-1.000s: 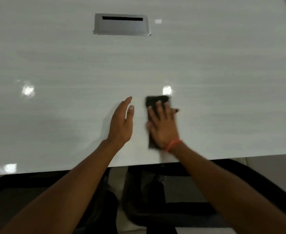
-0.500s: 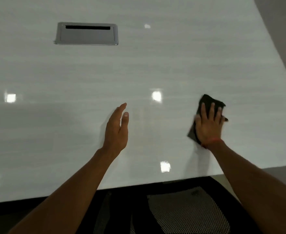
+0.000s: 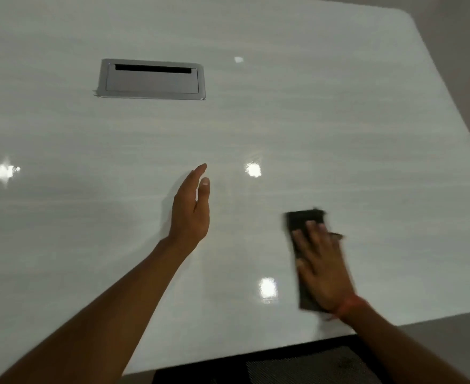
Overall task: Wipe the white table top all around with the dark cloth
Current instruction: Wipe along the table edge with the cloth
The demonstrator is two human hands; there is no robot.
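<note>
The glossy white table top fills most of the view. A dark folded cloth lies flat on it near the front right edge. My right hand presses down on the cloth with straight, spread fingers and hides most of it; the hand is motion-blurred and wears an orange band at the wrist. My left hand is set edge-on at the middle of the table, fingers straight and together, holding nothing.
A silver cable hatch with a dark slot is set into the table at the back left. A black mesh chair is below the front edge. The table's rounded corner and grey floor lie at the right.
My right hand slid the cloth to the right across the table, then drew it back toward the front edge. My left hand kept its pose mid-table.
</note>
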